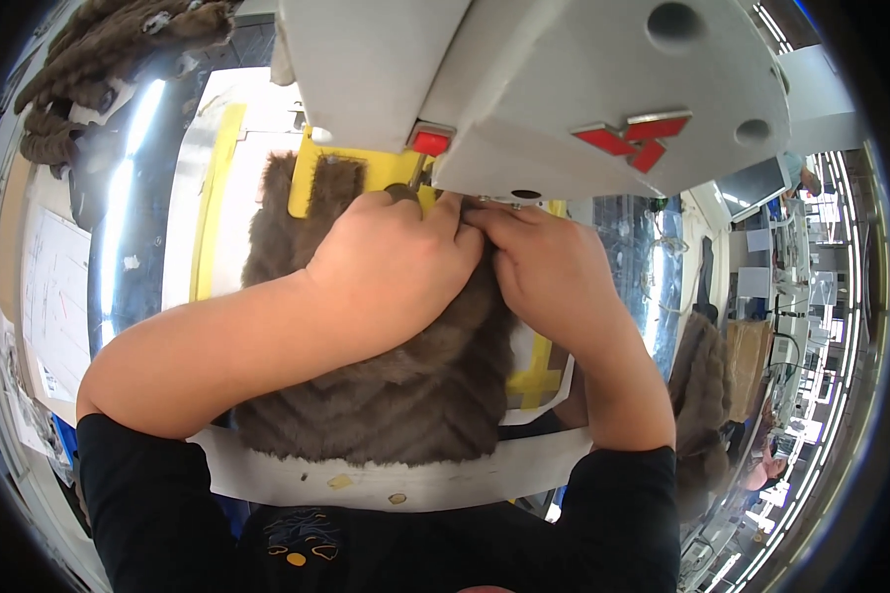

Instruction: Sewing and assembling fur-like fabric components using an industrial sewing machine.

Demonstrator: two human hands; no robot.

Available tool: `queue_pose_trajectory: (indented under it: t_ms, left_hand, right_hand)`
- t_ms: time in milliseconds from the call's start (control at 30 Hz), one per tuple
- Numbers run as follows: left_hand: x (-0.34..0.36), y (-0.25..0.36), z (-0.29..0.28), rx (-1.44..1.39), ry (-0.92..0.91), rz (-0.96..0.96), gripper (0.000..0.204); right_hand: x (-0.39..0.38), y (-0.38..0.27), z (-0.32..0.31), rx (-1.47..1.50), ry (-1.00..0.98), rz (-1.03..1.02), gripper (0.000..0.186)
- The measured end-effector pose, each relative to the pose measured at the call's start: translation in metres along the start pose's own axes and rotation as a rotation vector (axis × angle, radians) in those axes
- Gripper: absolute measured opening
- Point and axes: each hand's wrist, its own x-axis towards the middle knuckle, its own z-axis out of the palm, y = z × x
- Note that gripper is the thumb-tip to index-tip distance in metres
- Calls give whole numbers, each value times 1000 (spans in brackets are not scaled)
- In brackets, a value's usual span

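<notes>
A brown fur piece (pixel 381 420) lies across the machine bed, its surface ribbed in bands and its near edge hanging ragged. Over its far part, my left hand (pixel 400 252) has its fingers curled and pressed on the fur just below the sewing machine head (pixel 544 99). Close beside it on the right, my right hand (pixel 549 267) pinches the fur's edge between thumb and fingers. The two hands nearly touch at their fingertips. My knuckles and the machine head hide the exact spot where the fur is held.
A yellow plate (pixel 300 188) sits beneath the head, and yellow tape (pixel 218 203) runs along the bed's left side. A white curved ledge (pixel 430 484) borders the near side. More brown fur lies at the far left (pixel 133 49) and right (pixel 700 395). A cardboard box (pixel 750 361) stands farther right.
</notes>
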Motion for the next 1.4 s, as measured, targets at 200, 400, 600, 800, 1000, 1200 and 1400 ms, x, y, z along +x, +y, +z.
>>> queue_pose_trajectory:
  t_ms: [200, 400, 600, 800, 1000, 1200, 1400]
  left_hand:
    - [3, 2, -2, 14, -40, 2, 24]
    - [4, 2, 0, 11, -79, -1, 25]
    - [8, 5, 2, -5, -23, 27, 25]
    - [14, 8, -1, -20, -124, 20, 26]
    - [14, 7, -2, -33, -105, 26, 23]
    - [10, 4, 4, -66, -12, 65, 23]
    - [3, 0, -1, -39, 21, 90, 33]
  right_hand:
    - [-1, 2, 1, 5, 1, 0, 26]
    - [0, 3, 0, -9, 12, -17, 20]
    - [-2, 4, -7, -44, 22, -22, 19]
    - [-5, 9, -9, -28, 16, -6, 20]
    - [-4, 25, -6, 59, 0, -39, 29]
    - [-3, 37, 1, 223, 22, -55, 34]
    - [5, 37, -7, 172, -83, 20, 35]
